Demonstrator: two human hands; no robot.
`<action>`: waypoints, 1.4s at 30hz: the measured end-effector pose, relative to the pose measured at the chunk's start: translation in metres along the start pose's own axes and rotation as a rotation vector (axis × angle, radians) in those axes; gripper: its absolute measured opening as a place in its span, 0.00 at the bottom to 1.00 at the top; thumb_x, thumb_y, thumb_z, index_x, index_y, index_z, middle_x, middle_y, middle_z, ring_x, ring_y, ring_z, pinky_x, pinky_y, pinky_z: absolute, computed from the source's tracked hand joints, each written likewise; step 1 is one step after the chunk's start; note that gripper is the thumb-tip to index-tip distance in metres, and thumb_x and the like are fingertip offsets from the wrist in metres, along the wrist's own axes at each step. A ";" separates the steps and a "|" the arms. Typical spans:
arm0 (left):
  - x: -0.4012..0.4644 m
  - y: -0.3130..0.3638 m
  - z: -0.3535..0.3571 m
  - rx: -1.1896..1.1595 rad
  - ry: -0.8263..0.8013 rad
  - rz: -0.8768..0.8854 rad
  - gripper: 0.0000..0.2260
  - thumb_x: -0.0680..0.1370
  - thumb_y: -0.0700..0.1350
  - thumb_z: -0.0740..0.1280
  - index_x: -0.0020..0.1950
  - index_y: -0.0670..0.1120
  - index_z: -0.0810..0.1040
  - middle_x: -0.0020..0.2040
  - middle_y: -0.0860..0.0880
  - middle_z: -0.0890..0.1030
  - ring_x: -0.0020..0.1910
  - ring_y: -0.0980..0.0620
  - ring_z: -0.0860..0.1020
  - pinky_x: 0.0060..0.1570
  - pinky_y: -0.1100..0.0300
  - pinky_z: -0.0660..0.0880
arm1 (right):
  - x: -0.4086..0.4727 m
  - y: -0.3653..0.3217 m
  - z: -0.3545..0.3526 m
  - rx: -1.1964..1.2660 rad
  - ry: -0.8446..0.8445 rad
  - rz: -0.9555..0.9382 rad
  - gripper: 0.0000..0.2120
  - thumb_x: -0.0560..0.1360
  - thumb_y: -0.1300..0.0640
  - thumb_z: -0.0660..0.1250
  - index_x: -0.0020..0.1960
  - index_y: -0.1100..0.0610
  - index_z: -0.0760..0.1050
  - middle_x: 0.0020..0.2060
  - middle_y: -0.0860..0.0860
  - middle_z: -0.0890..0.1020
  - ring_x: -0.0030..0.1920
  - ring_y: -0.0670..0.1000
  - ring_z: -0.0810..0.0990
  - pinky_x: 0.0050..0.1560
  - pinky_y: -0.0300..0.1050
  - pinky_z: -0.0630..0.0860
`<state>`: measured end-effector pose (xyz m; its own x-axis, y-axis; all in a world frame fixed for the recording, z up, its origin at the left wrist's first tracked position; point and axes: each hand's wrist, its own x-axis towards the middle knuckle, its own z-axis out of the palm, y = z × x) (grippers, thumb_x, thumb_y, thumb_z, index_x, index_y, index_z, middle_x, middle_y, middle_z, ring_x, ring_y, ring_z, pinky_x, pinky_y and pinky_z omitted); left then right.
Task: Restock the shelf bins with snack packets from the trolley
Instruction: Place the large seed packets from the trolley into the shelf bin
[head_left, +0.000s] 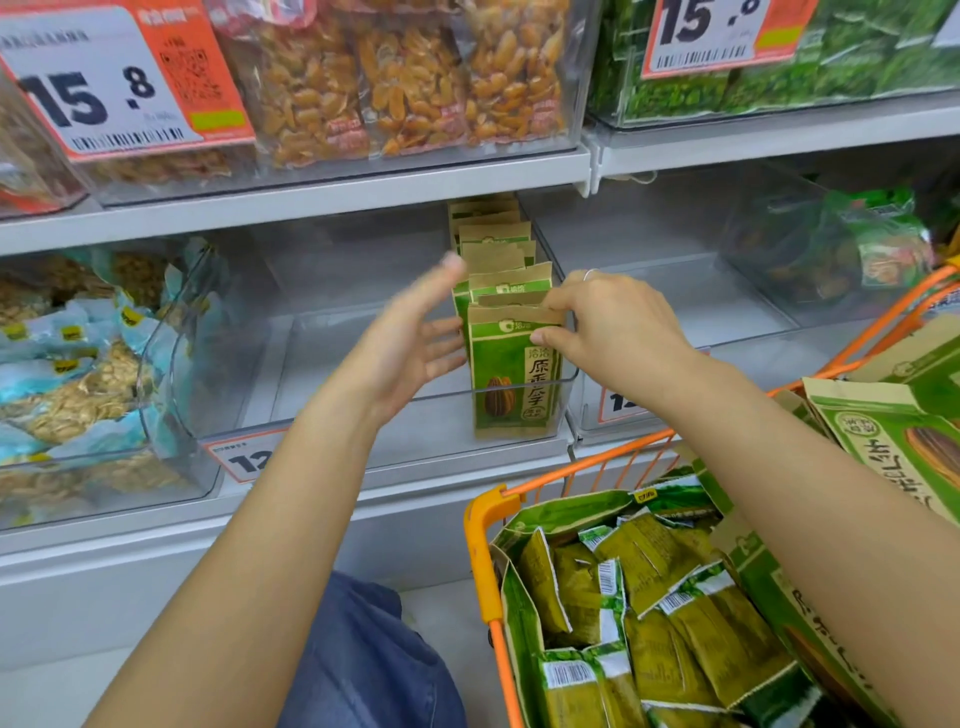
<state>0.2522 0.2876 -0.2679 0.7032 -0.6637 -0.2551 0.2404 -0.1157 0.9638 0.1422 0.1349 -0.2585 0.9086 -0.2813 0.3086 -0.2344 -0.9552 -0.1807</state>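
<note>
While the middle bin (519, 387) at frame centre already has a row of green sunflower seed packets (511, 374) standing upright along its right side, most of that bin looks bare to me, so I'd say the restock is maybe a third done at best. The right hand (613, 327) is pinching the top edge of the front packet, thumb and fingers curled on it. The left hand (415, 338) is flat and open just beside the row, holding nothing, a bit blurred. Lower right, the orange trolley (485, 545) holds an opened carton (524, 613) with loads of green packets piled loose, so plenty left to shelve. Far left bin (171, 364) is stuffed with pale blue bags of nuts; the bin at right (753, 249) holds only a few green bags at the back. Upper shelf bins look full.
</note>
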 end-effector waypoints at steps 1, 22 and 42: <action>0.005 0.002 0.001 -0.136 0.057 -0.013 0.32 0.75 0.61 0.66 0.73 0.47 0.63 0.65 0.40 0.75 0.62 0.45 0.77 0.63 0.51 0.74 | -0.001 0.000 0.001 0.008 0.002 0.002 0.11 0.77 0.47 0.66 0.52 0.53 0.79 0.48 0.52 0.77 0.51 0.58 0.77 0.41 0.45 0.66; 0.046 -0.007 0.041 -0.330 -0.016 -0.097 0.36 0.77 0.71 0.45 0.53 0.44 0.81 0.45 0.42 0.84 0.40 0.45 0.83 0.43 0.53 0.81 | -0.003 0.003 0.004 -0.109 0.127 -0.089 0.11 0.77 0.51 0.67 0.54 0.55 0.82 0.49 0.54 0.80 0.53 0.57 0.72 0.45 0.46 0.64; 0.015 0.011 0.061 -0.291 0.314 -0.236 0.19 0.81 0.55 0.55 0.38 0.45 0.75 0.25 0.45 0.80 0.35 0.45 0.80 0.41 0.51 0.78 | -0.040 0.010 0.020 0.037 -0.313 0.238 0.27 0.78 0.36 0.54 0.65 0.56 0.69 0.55 0.56 0.81 0.57 0.59 0.76 0.54 0.49 0.68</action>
<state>0.2245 0.2316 -0.2564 0.7641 -0.3843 -0.5181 0.5630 0.0053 0.8264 0.1104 0.1383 -0.2908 0.8931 -0.4477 -0.0448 -0.4440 -0.8609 -0.2483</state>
